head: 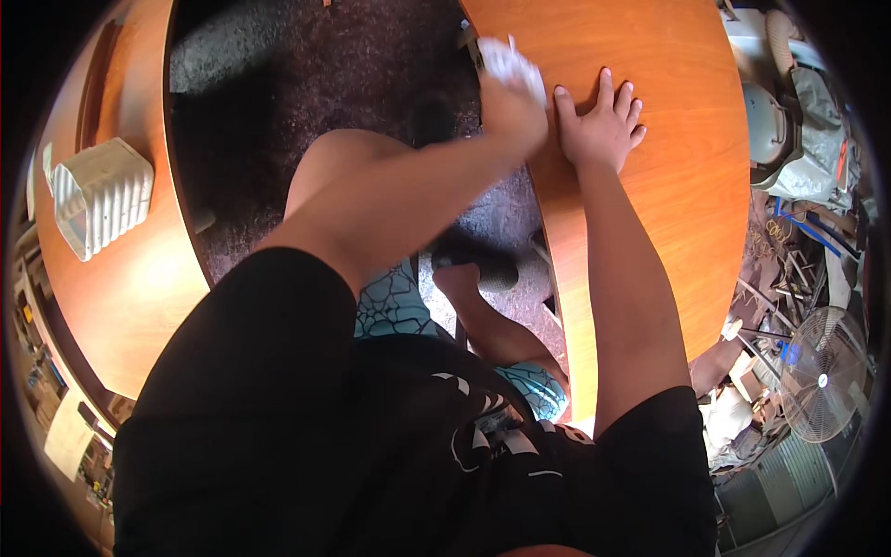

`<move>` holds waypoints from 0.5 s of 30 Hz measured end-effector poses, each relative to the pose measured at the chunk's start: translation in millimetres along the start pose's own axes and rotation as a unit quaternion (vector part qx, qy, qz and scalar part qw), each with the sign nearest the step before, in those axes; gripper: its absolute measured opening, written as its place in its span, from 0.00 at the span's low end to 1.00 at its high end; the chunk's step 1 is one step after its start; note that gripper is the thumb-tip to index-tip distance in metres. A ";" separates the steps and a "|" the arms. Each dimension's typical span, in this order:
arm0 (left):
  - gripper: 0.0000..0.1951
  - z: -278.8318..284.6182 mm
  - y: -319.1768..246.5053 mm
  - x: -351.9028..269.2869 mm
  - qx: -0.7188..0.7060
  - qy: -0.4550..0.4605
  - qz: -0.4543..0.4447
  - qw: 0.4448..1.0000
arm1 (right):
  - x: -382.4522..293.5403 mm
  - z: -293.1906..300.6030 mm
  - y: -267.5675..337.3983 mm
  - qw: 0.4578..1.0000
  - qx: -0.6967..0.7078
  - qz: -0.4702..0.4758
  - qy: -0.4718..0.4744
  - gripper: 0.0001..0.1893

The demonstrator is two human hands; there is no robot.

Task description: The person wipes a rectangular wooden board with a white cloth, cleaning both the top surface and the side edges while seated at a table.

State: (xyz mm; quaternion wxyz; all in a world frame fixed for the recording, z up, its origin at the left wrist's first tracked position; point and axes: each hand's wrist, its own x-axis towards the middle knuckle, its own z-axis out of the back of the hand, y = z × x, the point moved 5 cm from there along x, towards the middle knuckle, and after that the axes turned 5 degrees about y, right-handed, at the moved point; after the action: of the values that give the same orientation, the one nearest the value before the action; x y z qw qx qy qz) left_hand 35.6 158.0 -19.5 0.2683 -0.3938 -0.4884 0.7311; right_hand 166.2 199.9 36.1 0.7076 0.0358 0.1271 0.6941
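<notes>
My left hand [514, 115] reaches across to the near edge of an orange-brown wood-grain tabletop [682, 209]. It is closed around a crumpled white cloth or wad [511, 64], blurred, so its material is unclear. Just left of the wad, a small dark and tan piece [476, 52] shows at the table's edge; whether the hand holds it cannot be told. Flat on the tabletop, palm down with fingers spread, rests my right hand [604, 131], a little right of the left hand. Nothing is in it.
On a second wooden table [125, 306] at the left lies a ribbed white plastic container [108, 191], tipped on its side. A dark, stained floor [278, 90] runs between the tables. Beyond the right table stand a fan [825, 376], plastic sheeting [811, 174] and mixed clutter.
</notes>
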 end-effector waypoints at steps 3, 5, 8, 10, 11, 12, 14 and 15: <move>0.19 -20.2 16.8 -95.1 -0.134 0.122 -0.027 0.983 | 4.4 -13.4 -23.4 0.996 -0.061 0.015 -0.056 0.47; 0.21 -29.7 36.6 -91.7 0.009 0.174 0.058 0.983 | 8.6 -20.5 -25.6 0.997 -0.053 0.018 -0.061 0.47; 0.27 -29.7 41.5 -68.2 0.058 0.180 0.193 0.963 | 12.2 -19.8 -30.4 0.996 -0.049 0.022 -0.069 0.48; 0.28 -23.4 18.9 -18.8 0.035 0.132 0.171 0.976 | 10.1 -19.2 -42.1 0.995 -0.058 0.019 -0.080 0.49; 0.27 -21.3 12.9 9.2 0.014 0.165 0.179 0.970 | 10.3 -18.0 -42.7 0.995 -0.062 0.012 -0.079 0.49; 0.22 -23.0 6.0 26.2 -0.168 0.154 0.202 0.953 | 9.9 -18.2 -37.7 0.995 -0.065 0.013 -0.078 0.48; 0.21 -11.3 42.1 82.2 -0.167 0.098 0.079 0.978 | 13.7 -24.1 -3.8 0.995 -0.048 0.042 -0.079 0.48; 0.21 -13.7 38.8 70.0 -0.126 0.068 0.091 0.985 | 10.3 -23.7 -13.3 0.995 -0.051 0.034 -0.074 0.48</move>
State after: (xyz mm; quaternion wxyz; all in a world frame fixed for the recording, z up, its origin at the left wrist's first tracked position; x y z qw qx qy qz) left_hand 8.6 204.6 -80.3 0.1812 -0.5164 -0.5192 0.6564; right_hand 173.7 206.7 8.9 0.6917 0.0551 0.0371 0.7192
